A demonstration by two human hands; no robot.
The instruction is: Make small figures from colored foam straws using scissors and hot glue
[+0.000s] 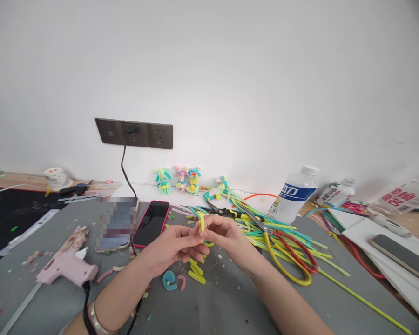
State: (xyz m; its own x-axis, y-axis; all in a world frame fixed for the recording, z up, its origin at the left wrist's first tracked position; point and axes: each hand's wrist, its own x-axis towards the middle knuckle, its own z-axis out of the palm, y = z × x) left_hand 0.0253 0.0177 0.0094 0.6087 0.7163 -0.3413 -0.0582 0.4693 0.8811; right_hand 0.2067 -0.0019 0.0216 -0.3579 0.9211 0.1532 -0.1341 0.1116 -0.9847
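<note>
Both hands pinching: left hand (181,244) and right hand (225,235) have thumb and fingertips together on one short yellow strip (201,222), held up over the middle of the grey mat (226,316). Strip's lower end is hidden by fingers; can't tell if it's bent there. Done, by the look of it: three small figures (194,182) built and upright beyond the mat's back edge, by the wall. Left over: strip in hand not visibly joined to anything, cut yellow pieces (196,275) loose below the hands, blue curl (169,281) toward the near edge, long stems (365,300) toward the right edge.
</note>
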